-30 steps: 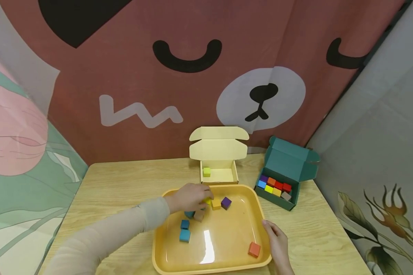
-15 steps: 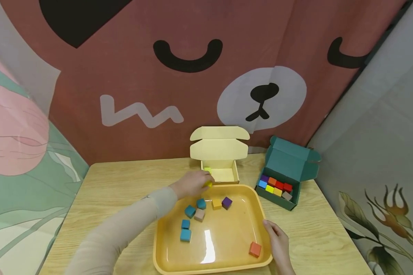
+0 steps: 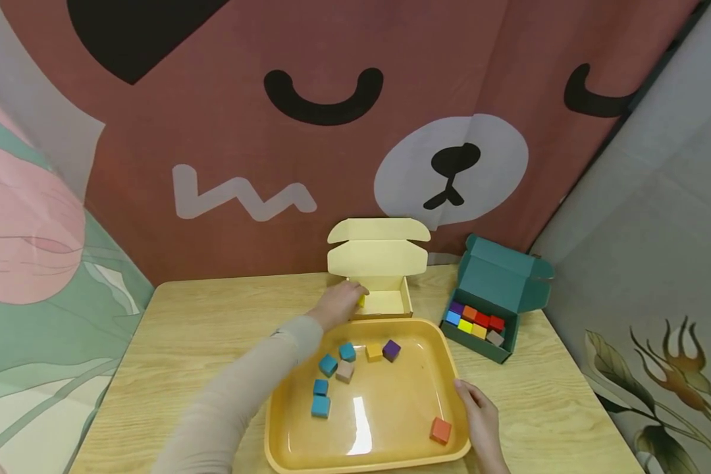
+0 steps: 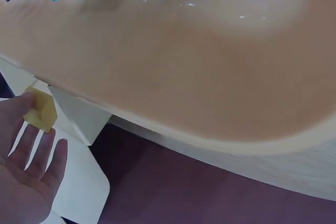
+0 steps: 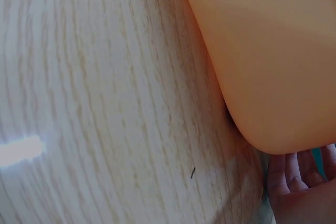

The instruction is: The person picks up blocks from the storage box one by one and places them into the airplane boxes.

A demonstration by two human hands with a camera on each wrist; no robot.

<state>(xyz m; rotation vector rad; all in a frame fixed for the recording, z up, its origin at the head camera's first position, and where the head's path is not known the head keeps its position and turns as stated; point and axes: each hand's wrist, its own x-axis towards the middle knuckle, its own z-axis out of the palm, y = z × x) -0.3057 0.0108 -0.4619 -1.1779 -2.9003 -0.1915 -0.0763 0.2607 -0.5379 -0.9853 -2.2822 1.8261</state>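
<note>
My left hand (image 3: 339,304) is at the left side of the open cream box (image 3: 407,299), pinching a yellow cube (image 3: 361,301) between thumb and fingers. In the left wrist view the yellow cube (image 4: 43,111) sits at the fingertips of the left hand (image 4: 31,166). My right hand (image 3: 480,421) holds the right rim of the orange-yellow tray (image 3: 391,408). Part of its grip lies behind the tray in the right wrist view, where only several fingers (image 5: 294,171) show at the edge. The yellow-green cube in the cream box is hidden behind my left hand.
In the tray lie several blue cubes (image 3: 320,406), a tan cube (image 3: 345,371), an orange-yellow cube (image 3: 374,353), a purple cube (image 3: 391,350) and an orange-red cube (image 3: 441,430). A green box (image 3: 498,352) with several coloured cubes stands open at the right. Curtains hang behind the table (image 3: 213,316).
My left hand has lifted the yellow cube out of the tray and carried it back and up to the cream box. The right hand stays on the tray rim.
</note>
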